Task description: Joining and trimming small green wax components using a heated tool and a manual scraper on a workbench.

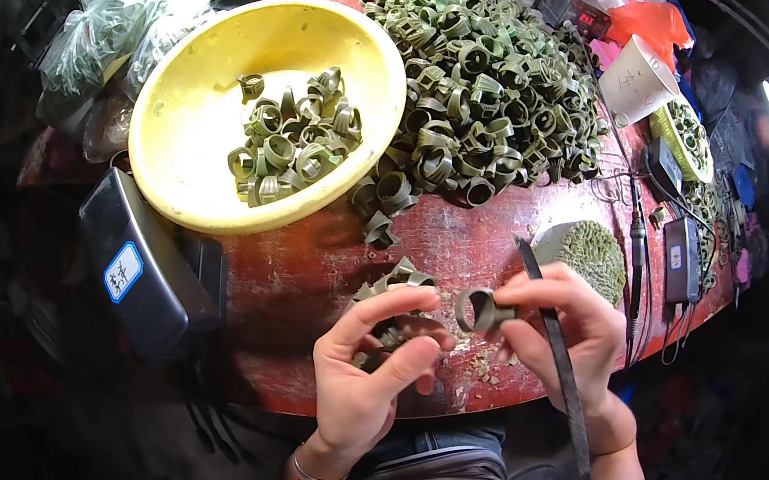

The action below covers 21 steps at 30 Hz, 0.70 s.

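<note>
Between its thumb and forefinger my right hand [567, 328] pinches one dark green ring [478, 310], apparently wax. That hand also holds a long flat file [557, 344], its narrow end pointing away from me and its lower end reaching past my wrist. My left hand [373, 354] is just left of the pinched ring, thumb and fingers curved and apart. A few more green rings [398, 279] show beyond and between its fingers; whether any rest in the palm is hidden. Green crumbs [482, 367] lie on the red table between my hands.
A yellow basin [156, 161] with several rings stands far left, beside a large ring heap [490, 88]. A black box [148, 265] is at left. On the right are a round green-topped block [593, 260], a pen-like corded tool [637, 242] and a white cup [638, 82].
</note>
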{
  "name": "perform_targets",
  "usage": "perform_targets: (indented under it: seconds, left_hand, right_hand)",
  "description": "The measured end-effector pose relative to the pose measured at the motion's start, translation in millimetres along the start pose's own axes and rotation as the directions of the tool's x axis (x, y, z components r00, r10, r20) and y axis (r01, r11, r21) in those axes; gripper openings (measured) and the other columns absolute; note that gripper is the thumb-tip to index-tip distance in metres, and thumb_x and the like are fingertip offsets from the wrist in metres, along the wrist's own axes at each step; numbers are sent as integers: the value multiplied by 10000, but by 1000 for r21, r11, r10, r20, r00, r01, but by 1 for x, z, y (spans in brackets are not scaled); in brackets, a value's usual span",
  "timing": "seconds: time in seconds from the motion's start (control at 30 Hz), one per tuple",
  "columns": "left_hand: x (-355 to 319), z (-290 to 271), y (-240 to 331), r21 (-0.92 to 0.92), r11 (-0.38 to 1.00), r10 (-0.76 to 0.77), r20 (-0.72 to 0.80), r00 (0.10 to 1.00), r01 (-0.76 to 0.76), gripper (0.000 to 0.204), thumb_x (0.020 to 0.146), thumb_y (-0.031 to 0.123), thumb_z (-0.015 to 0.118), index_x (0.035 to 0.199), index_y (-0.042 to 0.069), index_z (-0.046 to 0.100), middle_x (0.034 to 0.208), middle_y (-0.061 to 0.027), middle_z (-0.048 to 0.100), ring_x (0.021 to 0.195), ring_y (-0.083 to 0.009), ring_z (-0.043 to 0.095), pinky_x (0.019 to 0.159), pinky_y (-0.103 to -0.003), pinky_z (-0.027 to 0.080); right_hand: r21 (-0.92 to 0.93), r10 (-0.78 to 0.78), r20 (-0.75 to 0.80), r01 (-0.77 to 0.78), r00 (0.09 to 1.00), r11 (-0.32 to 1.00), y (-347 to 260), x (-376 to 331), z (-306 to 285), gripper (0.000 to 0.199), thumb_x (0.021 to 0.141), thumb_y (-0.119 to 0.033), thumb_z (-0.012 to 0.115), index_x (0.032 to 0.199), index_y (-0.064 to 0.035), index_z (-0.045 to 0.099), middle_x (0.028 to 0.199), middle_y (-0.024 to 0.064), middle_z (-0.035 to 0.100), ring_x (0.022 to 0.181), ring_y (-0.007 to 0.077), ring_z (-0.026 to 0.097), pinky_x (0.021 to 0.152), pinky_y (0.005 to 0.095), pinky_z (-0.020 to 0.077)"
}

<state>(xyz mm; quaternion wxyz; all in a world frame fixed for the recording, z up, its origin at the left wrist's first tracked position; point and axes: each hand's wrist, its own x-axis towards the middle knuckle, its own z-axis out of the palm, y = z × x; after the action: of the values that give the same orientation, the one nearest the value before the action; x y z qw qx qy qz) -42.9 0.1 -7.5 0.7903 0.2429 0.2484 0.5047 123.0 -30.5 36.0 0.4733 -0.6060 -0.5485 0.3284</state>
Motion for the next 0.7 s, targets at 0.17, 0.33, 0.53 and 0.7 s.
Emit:
perform_targets:
  seconds: [0.17,0.33,0.53,0.7]
  left_hand:
    - [-2,9,-1,335,940,12,157,988,-65,474,689,-14,704,1130,-5,529,1097,-88,564,877,-109,578,720,-225,494]
    - [-5,16,-3,398,912,22,196,980,-100,431,680,-36,704,1087,-15,562,1081,-101,569,812,-74,571,606,-189,499]
    - [-4,22,-8,370,927,-13,203,979,-64,393,700,-56,680,1074,-22,567,1067,-112,566,798,-87,576,566,-181,504]
    - [-5,24,-9,360,932,-43,205,978,-34,385,710,-58,669,1077,-27,555,1092,-114,549,809,-99,581,582,-192,519]
  right_hand:
    - [106,-72,71,64,995,992,-9,-13,-7,265,696,83,654,952,44,600,894,151,572,650,114,575,559,212,460]
    - [147,-133,76,121,988,982,-2,-18,-13,277,687,91,656,955,50,600,891,149,568,643,107,568,565,211,458]
    - [165,-122,35,114,992,980,9,-26,-18,269,705,90,638,967,55,589,871,139,565,655,115,566,572,213,460]
    - [406,25,21,-32,999,913,11,-34,-14,294,758,56,611,1040,79,534,826,120,545,642,136,588,562,219,475]
